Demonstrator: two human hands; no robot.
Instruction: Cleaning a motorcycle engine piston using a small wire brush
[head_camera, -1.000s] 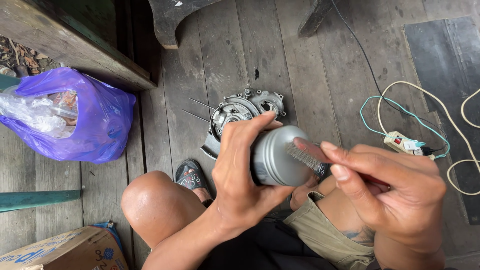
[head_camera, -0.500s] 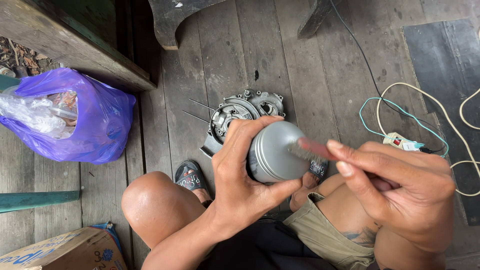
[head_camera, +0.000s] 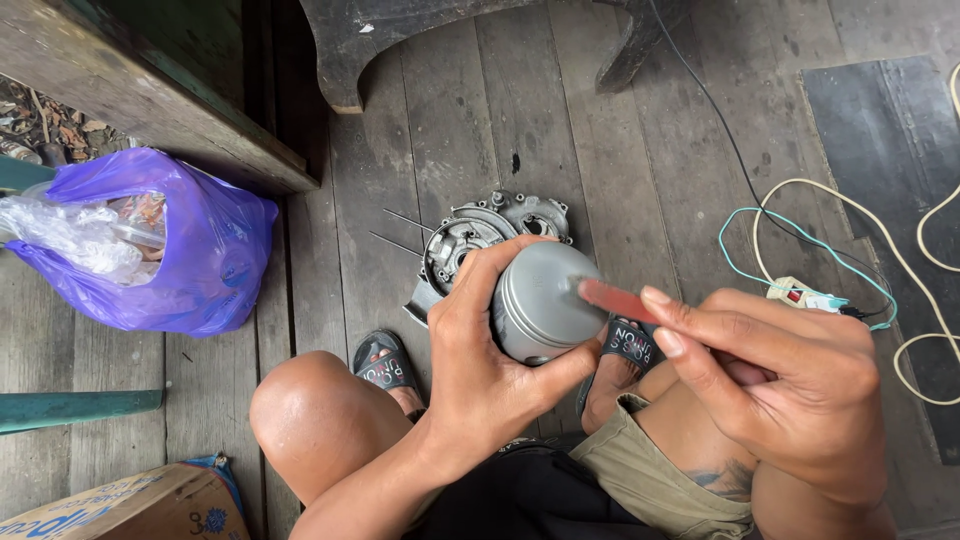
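Observation:
My left hand (head_camera: 490, 360) grips a grey metal piston (head_camera: 545, 300) by its side, crown turned up and to the right. My right hand (head_camera: 770, 380) pinches a thin red flat tool (head_camera: 615, 299) between thumb and fingers. The tool's tip rests on the piston's crown near its right edge. Just beyond the piston, a metal engine case (head_camera: 480, 235) lies on the wooden plank floor (head_camera: 560, 110), with two thin rods (head_camera: 400, 230) sticking out to its left.
A purple plastic bag (head_camera: 190, 250) with clear plastic inside sits at the left. A cardboard box (head_camera: 130, 505) is at the bottom left. Loose wires and a small connector (head_camera: 800, 295) lie at the right beside a dark mat (head_camera: 890, 170). My knees and sandalled feet fill the foreground.
My right hand has shifted the red tool across the piston's crown, its tip now near the right edge. The left hand keeps the piston in almost the same place.

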